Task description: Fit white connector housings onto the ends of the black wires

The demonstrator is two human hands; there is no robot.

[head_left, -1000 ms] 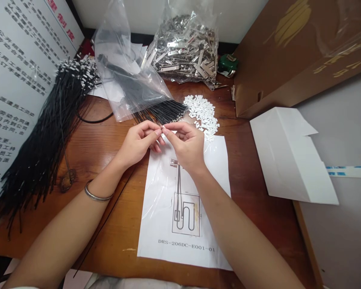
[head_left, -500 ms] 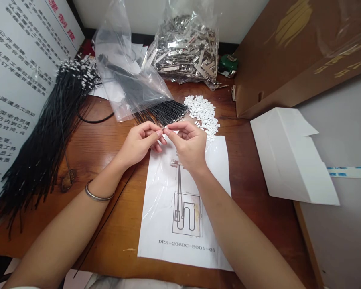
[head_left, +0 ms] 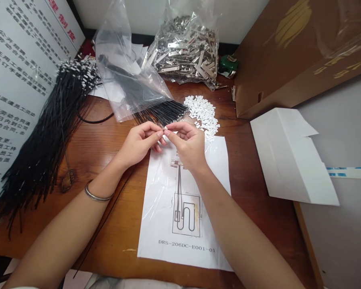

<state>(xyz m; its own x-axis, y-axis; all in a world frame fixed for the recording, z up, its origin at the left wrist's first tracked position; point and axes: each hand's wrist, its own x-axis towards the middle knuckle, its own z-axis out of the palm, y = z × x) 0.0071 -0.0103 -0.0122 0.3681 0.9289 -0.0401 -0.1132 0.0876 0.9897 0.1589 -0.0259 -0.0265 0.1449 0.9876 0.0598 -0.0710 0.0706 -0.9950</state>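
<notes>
My left hand (head_left: 138,143) and my right hand (head_left: 188,144) meet fingertip to fingertip above the top edge of a white drawing sheet (head_left: 186,216). Both pinch something tiny between thumb and forefinger; it is too small to name. A thin black wire (head_left: 108,216) runs from under my left hand down toward the table's near edge. Just beyond my fingers lie the ends of a bundle of black wires (head_left: 165,111) sticking out of a clear plastic bag (head_left: 126,80). A heap of small white plastic pieces (head_left: 203,112) lies to the right of the bundle.
A large spread of black wires with white ends (head_left: 48,132) covers the left of the wooden table (head_left: 252,172). A clear bag of metal strips (head_left: 186,52) stands at the back. A brown cardboard box (head_left: 289,52) and white folded card (head_left: 291,156) occupy the right.
Hardly anything has moved. My two hands stay pinched together at the same spot, with the right fingers shifting very slightly.
</notes>
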